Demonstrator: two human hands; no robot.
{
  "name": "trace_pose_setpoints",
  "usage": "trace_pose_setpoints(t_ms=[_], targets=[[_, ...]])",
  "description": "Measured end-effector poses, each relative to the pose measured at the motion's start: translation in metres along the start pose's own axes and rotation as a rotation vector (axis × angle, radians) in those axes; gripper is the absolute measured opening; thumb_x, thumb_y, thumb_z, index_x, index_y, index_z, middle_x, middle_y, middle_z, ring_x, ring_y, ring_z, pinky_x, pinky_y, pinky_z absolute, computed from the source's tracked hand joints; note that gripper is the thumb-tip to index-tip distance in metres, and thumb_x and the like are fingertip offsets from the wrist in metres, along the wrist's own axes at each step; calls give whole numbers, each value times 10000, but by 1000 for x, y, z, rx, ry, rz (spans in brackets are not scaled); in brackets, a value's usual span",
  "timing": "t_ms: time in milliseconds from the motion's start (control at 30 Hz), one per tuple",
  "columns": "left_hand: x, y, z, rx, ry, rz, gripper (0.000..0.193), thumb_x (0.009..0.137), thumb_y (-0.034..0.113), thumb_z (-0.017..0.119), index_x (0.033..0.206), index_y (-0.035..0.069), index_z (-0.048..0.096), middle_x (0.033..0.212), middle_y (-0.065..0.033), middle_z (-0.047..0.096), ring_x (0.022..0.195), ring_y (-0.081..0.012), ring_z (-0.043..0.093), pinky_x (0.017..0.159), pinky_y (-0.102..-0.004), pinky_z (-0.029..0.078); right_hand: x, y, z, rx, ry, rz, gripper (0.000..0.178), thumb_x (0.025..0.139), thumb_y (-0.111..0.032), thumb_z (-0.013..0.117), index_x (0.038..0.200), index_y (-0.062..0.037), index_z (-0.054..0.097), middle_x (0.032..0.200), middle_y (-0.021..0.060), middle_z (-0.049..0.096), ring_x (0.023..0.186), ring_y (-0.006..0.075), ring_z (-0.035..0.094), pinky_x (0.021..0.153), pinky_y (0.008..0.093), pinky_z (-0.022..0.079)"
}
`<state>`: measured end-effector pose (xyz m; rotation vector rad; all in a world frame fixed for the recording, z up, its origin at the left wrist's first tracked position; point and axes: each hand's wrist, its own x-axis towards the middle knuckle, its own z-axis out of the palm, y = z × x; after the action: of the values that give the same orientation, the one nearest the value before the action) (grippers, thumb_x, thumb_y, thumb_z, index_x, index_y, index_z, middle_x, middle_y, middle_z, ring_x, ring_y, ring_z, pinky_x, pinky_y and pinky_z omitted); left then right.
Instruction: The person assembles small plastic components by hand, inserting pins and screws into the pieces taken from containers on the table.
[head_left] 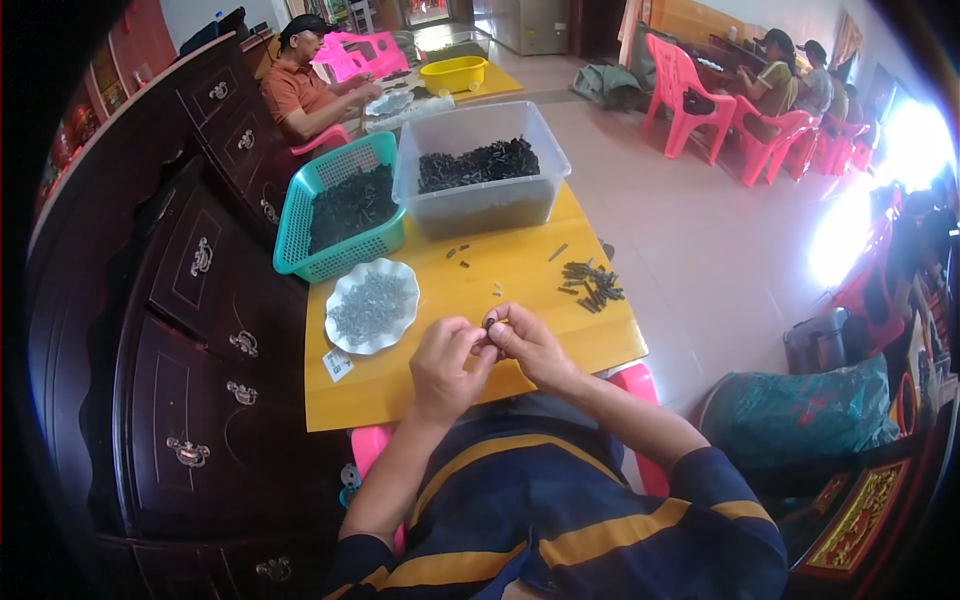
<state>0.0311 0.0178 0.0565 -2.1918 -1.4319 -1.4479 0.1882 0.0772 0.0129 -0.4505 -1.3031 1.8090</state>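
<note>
Close together over the near part of the yellow table (470,290), my left hand (445,368) and my right hand (533,352) are both closed in a pinch. Between their fingertips is a small dark piece (489,324), mostly covered, so its exact kind does not show. Left of my hands a white scalloped plate (401,335) holds many small clear pieces. A loose pile of short dark sticks (594,287) lies to the right. A few dark bits (458,252) and a tiny pale bit (497,290) are scattered just beyond my fingers.
A teal basket (290,250) and a translucent bin (485,205), both with dark pieces, stand across the table's far side. Dark drawers (200,340) flank the left. A person (305,90) sits beyond, near a yellow tub (453,75). Pink chairs (690,95) are at far right.
</note>
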Motion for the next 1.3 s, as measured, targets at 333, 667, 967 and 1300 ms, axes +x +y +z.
trace_pose_setpoints(t_ms=[333,667,967,1300], targets=[[-4,-6,1,26,6,31,241,718,-18,786,908,61,659,914,-113,618,843,-306,638,734,-389,522,-2,1,4,-7,31,18,147,1089,-207,540,1158,-78,543,997,2,608,886,81,588,803,244,511],[-3,-11,-5,-265,4,-100,170,799,-68,720,914,29,642,869,-91,699,744,-206,675,692,-305,544,0,2,-3,20,-28,-3,127,1065,-166,584,1130,-58,573,988,20,650,913,105,626,827,258,513],[-3,-20,-12,-385,-61,-285,81,860,-33,727,932,-7,702,825,-51,728,751,-110,688,723,-255,553,0,5,-7,-41,-77,-57,126,1032,-109,632,1114,-25,588,999,25,680,916,96,652,845,260,547],[-4,-22,-15,-477,-115,-376,51,880,-6,740,928,-10,723,820,-32,733,736,-75,679,702,-239,554,0,6,-9,-79,-50,-36,140,1015,-108,660,1107,-7,626,961,24,693,876,91,646,817,255,550]])
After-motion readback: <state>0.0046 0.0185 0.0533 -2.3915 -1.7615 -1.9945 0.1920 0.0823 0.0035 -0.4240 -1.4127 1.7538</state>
